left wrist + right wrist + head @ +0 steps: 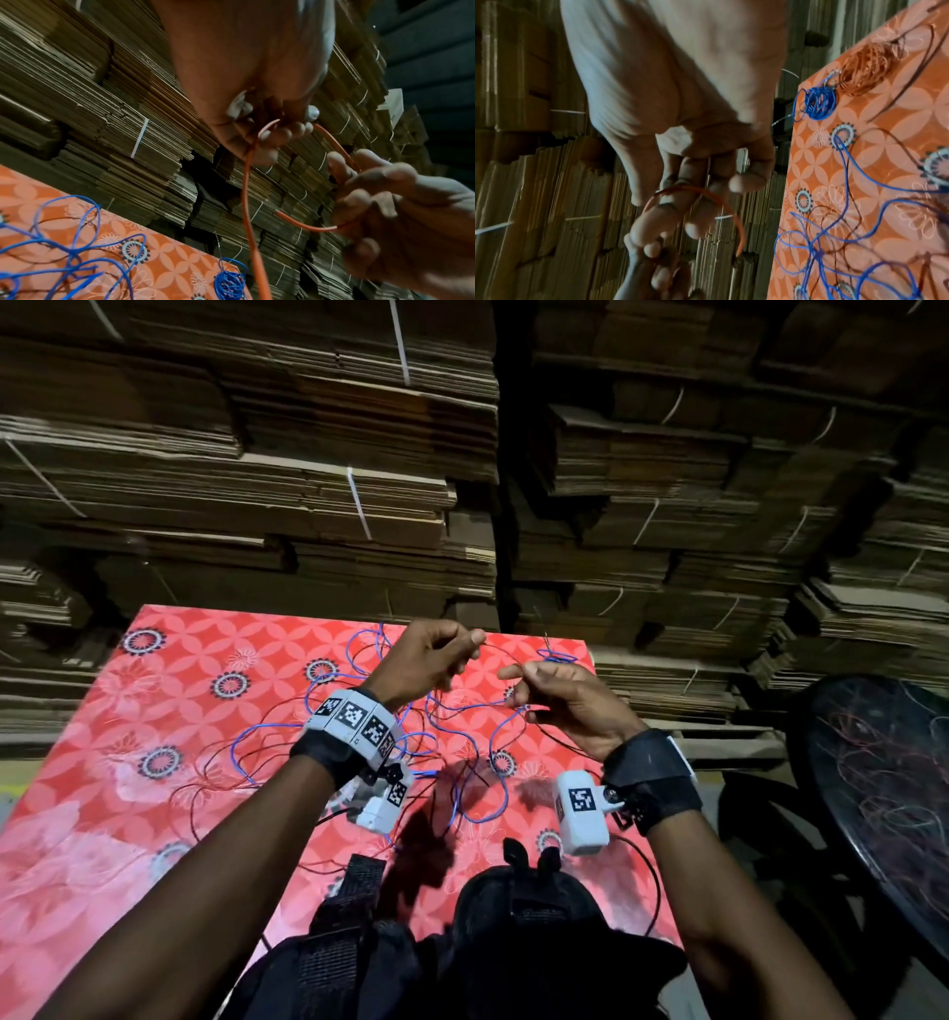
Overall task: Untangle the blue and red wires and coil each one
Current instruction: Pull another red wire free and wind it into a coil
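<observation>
Backdrop is a wall of flattened cardboard stacks (318, 469), bundled with thin white straps (359, 503), rising past the top of the head view. A dark vertical gap (506, 454) splits the stacks into left and right blocks; more bundles step down toward the right (847, 618). Work surface is a table under a red floral-print cloth (102, 762) with white petals and dark-ringed rosettes, its far edge close to the cardboard. At right, just beside the table, a dark round-topped plastic stool or chair (883, 793), scuffed surface. Lighting is dim and warm; upper stacks fall into shadow. A strip of pale floor (15, 778) shows at left.
</observation>
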Demonstrator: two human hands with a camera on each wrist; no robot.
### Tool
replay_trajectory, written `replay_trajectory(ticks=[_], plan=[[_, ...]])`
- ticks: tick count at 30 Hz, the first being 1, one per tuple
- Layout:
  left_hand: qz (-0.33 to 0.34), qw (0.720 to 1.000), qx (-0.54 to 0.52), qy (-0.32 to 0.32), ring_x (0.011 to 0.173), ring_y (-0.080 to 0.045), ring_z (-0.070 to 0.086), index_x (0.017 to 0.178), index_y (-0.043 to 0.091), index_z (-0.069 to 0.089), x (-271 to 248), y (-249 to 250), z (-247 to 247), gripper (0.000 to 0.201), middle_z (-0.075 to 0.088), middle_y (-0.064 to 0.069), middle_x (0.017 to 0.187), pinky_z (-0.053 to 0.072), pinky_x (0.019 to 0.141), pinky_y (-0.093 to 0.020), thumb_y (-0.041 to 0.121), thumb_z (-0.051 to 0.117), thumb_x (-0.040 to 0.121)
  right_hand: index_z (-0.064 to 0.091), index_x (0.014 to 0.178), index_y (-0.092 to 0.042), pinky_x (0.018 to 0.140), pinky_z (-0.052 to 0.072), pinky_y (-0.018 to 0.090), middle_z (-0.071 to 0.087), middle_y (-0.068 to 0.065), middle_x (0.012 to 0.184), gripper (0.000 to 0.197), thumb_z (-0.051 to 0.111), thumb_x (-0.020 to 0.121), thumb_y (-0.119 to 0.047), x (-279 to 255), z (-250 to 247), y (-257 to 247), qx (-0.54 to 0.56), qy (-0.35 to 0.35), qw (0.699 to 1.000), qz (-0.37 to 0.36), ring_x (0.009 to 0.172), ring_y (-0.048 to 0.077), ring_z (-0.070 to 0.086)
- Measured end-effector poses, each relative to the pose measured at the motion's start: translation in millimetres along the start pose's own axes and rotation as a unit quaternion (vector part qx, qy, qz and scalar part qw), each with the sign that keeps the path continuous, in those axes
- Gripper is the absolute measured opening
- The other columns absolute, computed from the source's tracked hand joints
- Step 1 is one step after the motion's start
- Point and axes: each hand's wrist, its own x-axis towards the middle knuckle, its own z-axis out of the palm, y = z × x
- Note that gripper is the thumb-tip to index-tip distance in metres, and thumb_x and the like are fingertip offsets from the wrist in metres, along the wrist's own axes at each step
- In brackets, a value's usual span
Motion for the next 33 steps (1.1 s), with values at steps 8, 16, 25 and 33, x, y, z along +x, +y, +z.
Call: replay_trajectory(ticks=[8,16,25,33], plan=[[0.025,0.998,-0.027,0.051,0.045,0.000,0.034,0.068,0.012,0.061,15.0,-1.1,21.0,0.032,0.043,0.008,0.049,0.027,0.045,-0.014,0.019,0.055,0.099,0.066,0.087,-0.008,0.101,0.043,0.052,0.056,0.003,0.055,0.031,0.045,0.094,-0.030,-9.9,32.8,-2.0,0.223,0.012,0.973,-0.054,0.081,0.025,0.071],[-0.024,0.983,-0.101,0.151,0.037,-0.002,0.029,0.065,0.011,0.053,13.8,9.6,49.0,0.037,0.039,0.006,0.046,0.024,0.037,-0.017,0.025,0.055,0.099,0.070,0.070,-0.014,0.103,0.044,0.044,0.075,0.010,0.083,0.044,0.043,0.100,-0.031,-4.0,58.5,-10.4,0.425,0.084,0.891,-0.136,0.092,0.020,0.072],[-0.054,0.979,-0.076,0.183,0.039,-0.004,0.030,0.067,0.010,0.060,14.0,8.1,44.6,0.035,0.039,0.002,0.047,0.024,0.038,-0.018,0.025,0.057,0.098,0.067,0.063,-0.018,0.056,0.056,0.023,0.064,-0.002,0.057,0.046,0.044,0.101,-0.030,-22.2,72.9,-29.4,0.414,0.101,0.898,-0.113,0.053,0.009,0.064],[-0.071,0.996,-0.033,0.045,0.038,-0.004,0.027,0.065,0.011,0.064,-18.2,-8.9,61.8,0.035,0.038,-0.006,0.055,0.021,0.036,-0.016,0.027,0.059,0.096,0.054,0.072,-0.020,0.115,0.033,0.046,0.066,0.019,0.124,0.033,0.039,0.100,-0.029,-6.6,56.2,-43.4,0.340,0.132,0.887,-0.283,0.128,0.033,0.054]])
